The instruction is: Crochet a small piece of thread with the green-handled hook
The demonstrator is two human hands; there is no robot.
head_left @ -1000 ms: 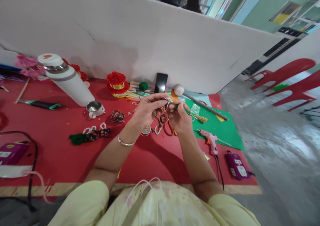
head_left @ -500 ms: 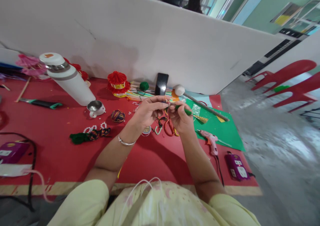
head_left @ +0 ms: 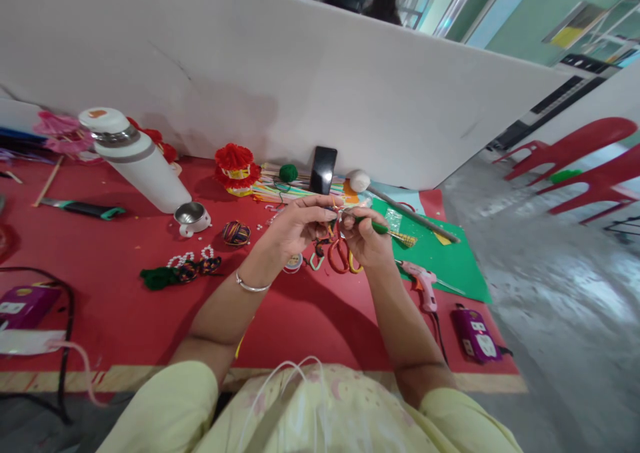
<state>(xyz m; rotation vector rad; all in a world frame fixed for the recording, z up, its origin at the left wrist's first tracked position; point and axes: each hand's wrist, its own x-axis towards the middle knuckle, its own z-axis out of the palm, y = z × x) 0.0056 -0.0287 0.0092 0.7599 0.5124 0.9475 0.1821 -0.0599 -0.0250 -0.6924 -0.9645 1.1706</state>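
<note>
My right hand (head_left: 369, 236) is closed around a green-handled crochet hook (head_left: 379, 227), its tip hidden by the fingers. Close by on the left, my left hand (head_left: 300, 223) pinches a small piece of dark multicoloured yarn (head_left: 329, 229), mostly covered by the fingers. A strand hangs down from it. Below the hands lie red-handled scissors (head_left: 339, 256), a pale green hook-shaped piece (head_left: 316, 261) and a small spool (head_left: 294, 261). A ball of multicoloured yarn (head_left: 236, 233) rests to the left of my left wrist.
A white flask (head_left: 143, 163), steel cup (head_left: 193, 217) and beaded green yarn piece (head_left: 180, 271) are on the left. A phone (head_left: 323, 169) leans on the white partition (head_left: 300, 93). On the right are a pink glue gun (head_left: 424, 281), green sheet (head_left: 460, 259) and purple power box (head_left: 475, 333).
My right hand has shifted slightly right with the crochet hook, widening the gap between my hands. My left hand stays nearly in place with the yarn.
</note>
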